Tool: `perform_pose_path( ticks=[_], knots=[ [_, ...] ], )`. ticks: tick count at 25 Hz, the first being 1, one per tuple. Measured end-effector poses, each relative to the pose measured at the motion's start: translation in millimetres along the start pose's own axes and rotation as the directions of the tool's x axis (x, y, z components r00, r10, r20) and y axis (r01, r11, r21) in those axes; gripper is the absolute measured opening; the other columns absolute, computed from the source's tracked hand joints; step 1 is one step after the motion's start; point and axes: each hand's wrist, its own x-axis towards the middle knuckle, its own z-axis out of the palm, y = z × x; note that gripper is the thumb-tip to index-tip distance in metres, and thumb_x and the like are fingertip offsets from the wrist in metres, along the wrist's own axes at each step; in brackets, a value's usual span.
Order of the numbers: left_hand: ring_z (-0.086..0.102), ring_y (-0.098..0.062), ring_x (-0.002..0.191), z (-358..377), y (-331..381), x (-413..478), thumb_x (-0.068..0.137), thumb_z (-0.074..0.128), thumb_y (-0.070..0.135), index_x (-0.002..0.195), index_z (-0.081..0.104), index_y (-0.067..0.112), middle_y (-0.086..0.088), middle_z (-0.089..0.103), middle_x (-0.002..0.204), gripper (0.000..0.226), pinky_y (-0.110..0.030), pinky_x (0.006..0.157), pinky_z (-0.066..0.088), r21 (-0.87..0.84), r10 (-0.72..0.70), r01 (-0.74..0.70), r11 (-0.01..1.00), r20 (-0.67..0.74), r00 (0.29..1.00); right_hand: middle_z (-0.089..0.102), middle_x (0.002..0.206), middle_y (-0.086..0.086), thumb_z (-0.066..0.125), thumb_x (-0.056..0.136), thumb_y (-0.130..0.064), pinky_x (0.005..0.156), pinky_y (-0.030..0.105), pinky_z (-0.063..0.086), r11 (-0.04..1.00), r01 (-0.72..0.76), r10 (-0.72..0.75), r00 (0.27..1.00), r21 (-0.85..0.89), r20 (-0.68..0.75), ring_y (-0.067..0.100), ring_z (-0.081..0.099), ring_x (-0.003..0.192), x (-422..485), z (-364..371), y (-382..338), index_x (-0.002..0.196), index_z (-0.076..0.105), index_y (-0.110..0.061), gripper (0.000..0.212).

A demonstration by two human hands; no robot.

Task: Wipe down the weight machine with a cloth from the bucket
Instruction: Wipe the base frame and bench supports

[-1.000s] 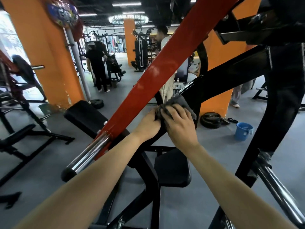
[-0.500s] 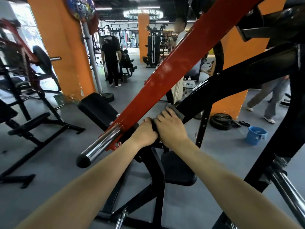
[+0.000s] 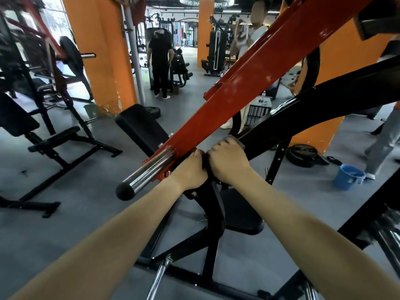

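Grey cloth [image 3: 237, 142] wrapped round the weight machine's black frame beam [image 3: 303, 113]

The right hand [image 3: 227, 161] curls its fingers over the cloth, pressing it to the beam just under the red lever arm [image 3: 249, 83], likely so one stroke cleans several faces. The left hand [image 3: 191, 169], touching it, grips the beam, fingertips hidden, probably for steadiness. The blue bucket [image 3: 348, 177] sits well apart on the floor.

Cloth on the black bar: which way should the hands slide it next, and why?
Probably up and to the right along the black bar. The left hand and the right hand both grip the cloth near the bar's low end, and a long stretch of bar rises beyond them.
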Motion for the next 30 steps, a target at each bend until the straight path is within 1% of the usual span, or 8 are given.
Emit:
perform_pose_path(
  ticks=[4,10,13,18,21,24,28,30],
  knots=[
    [0.068,-0.022,0.100,-1.6,-1.7,-3.2,0.095,0.053,0.009,0.142,0.039,0.005,-0.007,0.068,0.113,0.049,-0.023,0.082,0.045,-0.036,-0.013,0.014,0.999,0.029,0.999,0.070,0.085,0.006,0.054,0.094,-0.026,0.103,0.042,0.034,0.979,-0.197,0.205,0.949,0.056,-0.240,0.031,0.061,0.094,-2.4,6.9,11.2,0.081,0.073,-0.013,0.027],
    [0.064,-0.020,0.101,-1.5,-2.0,0.8,0.093,0.051,0.004,0.152,0.028,0.003,-0.005,0.063,0.108,0.063,-0.025,0.084,0.044,-0.148,-0.076,0.080,0.986,0.029,0.997,0.070,0.108,-0.001,0.060,0.088,-0.024,0.112,0.036,0.026,0.994,0.063,-0.049,0.986,0.084,-0.161,0.025,0.058,0.113,-8.8,26.6,-14.6,0.107,0.071,-0.019,0.022],
    [0.062,-0.022,0.121,-1.5,3.6,2.5,0.094,0.054,0.006,0.154,0.027,0.003,-0.009,0.063,0.131,0.067,-0.025,0.103,0.044,-0.167,-0.024,0.025,0.986,0.011,1.000,0.072,0.110,0.001,0.062,0.077,-0.008,0.112,0.035,0.027,0.980,0.023,0.042,0.948,0.199,-0.315,0.026,0.059,0.114,-20.4,13.6,22.4,0.105,0.075,-0.016,0.032],
    [0.059,-0.025,0.117,10.5,32.7,9.0,0.095,0.056,0.013,0.139,0.046,0.012,-0.011,0.058,0.125,0.046,-0.033,0.098,0.047,-0.158,0.117,-0.111,0.981,0.029,0.993,0.061,0.141,0.005,0.065,0.078,-0.003,0.104,0.045,0.035,0.973,0.054,0.043,0.912,0.224,-0.408,0.030,0.047,0.137,-63.6,31.4,29.0,0.108,0.076,-0.016,0.035],
    [0.054,-0.030,0.121,15.5,36.2,15.2,0.095,0.055,0.015,0.141,0.047,0.011,-0.013,0.051,0.132,0.048,-0.039,0.104,0.046,-0.084,0.141,-0.138,0.987,0.033,0.989,0.061,0.133,0.011,0.072,0.081,0.001,0.094,0.051,0.049,0.938,-0.093,0.245,0.860,0.334,-0.448,0.036,0.048,0.124,-66.6,23.9,51.4,0.111,0.076,-0.011,0.033],
    [0.056,-0.035,0.121,19.5,28.5,23.1,0.097,0.057,0.022,0.141,0.048,0.013,-0.014,0.053,0.131,0.046,-0.041,0.100,0.048,-0.017,0.098,-0.098,0.995,0.026,0.995,0.058,0.126,0.014,0.067,0.091,-0.002,0.090,0.044,0.052,0.838,-0.263,0.509,0.691,0.477,-0.514,0.037,0.048,0.117,-69.6,17.9,56.2,0.113,0.073,-0.007,0.023],
    [0.058,-0.033,0.120,30.5,25.4,19.1,0.096,0.065,0.032,0.145,0.047,0.014,-0.013,0.059,0.130,0.056,-0.041,0.096,0.049,0.061,0.115,-0.111,0.992,-0.072,0.991,0.055,0.118,0.016,0.069,0.089,0.001,0.097,0.033,0.043,0.693,-0.258,0.661,0.600,0.673,-0.451,0.034,0.047,0.112,-72.9,41.0,24.7,0.101,0.066,-0.003,0.013],
    [0.063,-0.032,0.115,28.8,24.8,19.2,0.094,0.069,0.036,0.145,0.048,0.014,-0.013,0.064,0.126,0.059,-0.039,0.092,0.051,0.104,0.152,-0.143,0.984,-0.081,0.985,0.051,0.116,0.011,0.066,0.090,0.003,0.093,0.032,0.045,0.495,-0.195,0.774,0.540,0.847,-0.329,0.023,0.047,0.106,-75.5,46.3,19.9,0.101,0.059,-0.005,0.015]
  ],
)
